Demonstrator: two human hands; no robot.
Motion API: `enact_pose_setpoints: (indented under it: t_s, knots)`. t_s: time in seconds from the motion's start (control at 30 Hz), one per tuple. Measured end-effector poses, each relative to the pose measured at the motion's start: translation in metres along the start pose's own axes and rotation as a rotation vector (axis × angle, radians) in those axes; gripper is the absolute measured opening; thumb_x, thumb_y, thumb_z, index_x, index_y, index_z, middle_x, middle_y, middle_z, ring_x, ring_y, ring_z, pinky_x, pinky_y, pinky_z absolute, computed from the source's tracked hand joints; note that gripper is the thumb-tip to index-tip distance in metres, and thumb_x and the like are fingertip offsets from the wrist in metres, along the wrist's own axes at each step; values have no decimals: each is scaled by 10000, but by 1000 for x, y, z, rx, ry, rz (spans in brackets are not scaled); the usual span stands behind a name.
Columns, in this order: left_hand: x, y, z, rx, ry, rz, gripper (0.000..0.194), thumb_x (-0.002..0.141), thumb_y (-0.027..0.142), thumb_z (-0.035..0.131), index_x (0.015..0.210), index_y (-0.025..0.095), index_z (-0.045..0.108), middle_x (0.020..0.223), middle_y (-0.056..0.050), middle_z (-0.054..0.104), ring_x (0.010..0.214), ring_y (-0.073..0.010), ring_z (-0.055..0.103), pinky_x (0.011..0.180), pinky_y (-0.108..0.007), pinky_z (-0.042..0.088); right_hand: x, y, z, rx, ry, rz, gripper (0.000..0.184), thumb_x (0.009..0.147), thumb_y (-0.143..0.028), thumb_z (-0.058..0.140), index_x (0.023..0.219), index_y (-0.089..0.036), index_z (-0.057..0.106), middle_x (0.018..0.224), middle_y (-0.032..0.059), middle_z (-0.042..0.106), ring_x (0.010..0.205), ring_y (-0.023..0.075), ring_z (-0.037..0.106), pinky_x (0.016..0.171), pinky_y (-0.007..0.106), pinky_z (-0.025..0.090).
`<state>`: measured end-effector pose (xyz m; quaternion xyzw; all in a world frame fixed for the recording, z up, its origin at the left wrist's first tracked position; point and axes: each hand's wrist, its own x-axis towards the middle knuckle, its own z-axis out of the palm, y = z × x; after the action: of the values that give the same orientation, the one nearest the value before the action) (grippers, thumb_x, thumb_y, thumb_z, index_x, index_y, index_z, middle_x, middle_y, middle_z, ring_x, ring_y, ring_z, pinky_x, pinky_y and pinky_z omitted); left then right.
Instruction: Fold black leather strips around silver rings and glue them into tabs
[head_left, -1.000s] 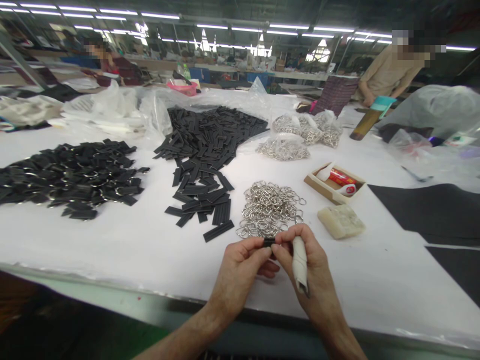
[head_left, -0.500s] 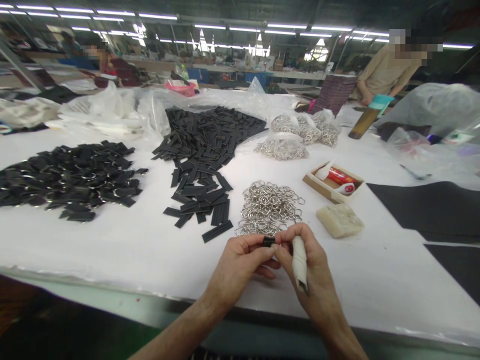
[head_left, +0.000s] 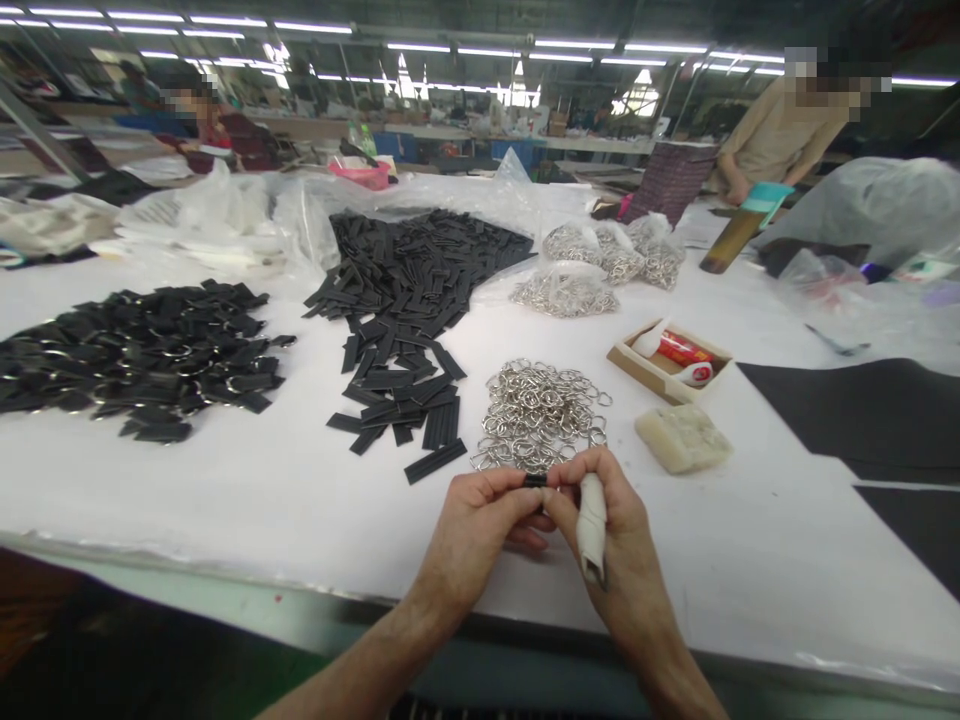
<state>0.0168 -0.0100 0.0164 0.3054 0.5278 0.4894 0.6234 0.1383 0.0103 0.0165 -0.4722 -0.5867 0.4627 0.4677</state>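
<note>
My left hand (head_left: 474,530) and my right hand (head_left: 611,535) meet near the table's front edge, both pinching a small black strip (head_left: 535,481) between thumbs and fingertips. A white wrapped tool (head_left: 592,525) lies along my right hand, held under its fingers. Just beyond my hands lies a heap of silver metal rings (head_left: 540,412). Left of it sits a pile of loose black strips (head_left: 412,300).
A pile of black strips fitted with rings (head_left: 135,355) covers the left of the white table (head_left: 247,480). Bagged rings (head_left: 600,265), a small cardboard tray with tubes (head_left: 667,362), a pale block (head_left: 682,437) and black sheets (head_left: 870,420) lie to the right. A person (head_left: 780,130) stands at the far right.
My hands stay together on the black strip, shifting only slightly. The white tool has tilted a little in my right hand.
</note>
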Motion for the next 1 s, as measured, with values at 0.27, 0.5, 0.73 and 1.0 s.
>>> enact_pose_setpoints:
  t_s: [0.27, 0.5, 0.73, 1.0]
  knots:
    - [0, 0, 0, -4, -25, 9, 150, 771, 224, 597, 813, 104, 678, 747, -85, 703, 637, -175, 665, 623, -295, 554, -1, -2, 2, 58, 26, 40, 143, 763, -255, 615, 748, -220, 477, 725, -15, 568, 632, 131, 533, 522, 225, 444]
    - [2, -2, 1, -30, 2, 14, 140, 766, 230, 608, 780, 106, 671, 725, -79, 705, 620, -176, 671, 613, -293, 555, -2, -2, 4, 84, 33, 50, 148, 771, -259, 613, 749, -223, 471, 721, -20, 568, 660, 134, 549, 538, 230, 457]
    - [3, -1, 1, -11, 21, 25, 137, 763, 231, 618, 774, 108, 677, 681, -60, 695, 614, -172, 673, 626, -291, 562, 0, 1, 4, 70, 24, 56, 156, 785, -271, 609, 744, -216, 469, 775, -5, 591, 700, 140, 559, 580, 239, 467]
    - [4, -2, 2, -50, 1, 0, 138, 767, 241, 625, 784, 110, 664, 771, -80, 713, 709, -199, 688, 659, -305, 562, 1, 0, 4, 66, 35, 47, 161, 791, -269, 597, 760, -220, 447, 757, -9, 571, 668, 132, 538, 555, 230, 467]
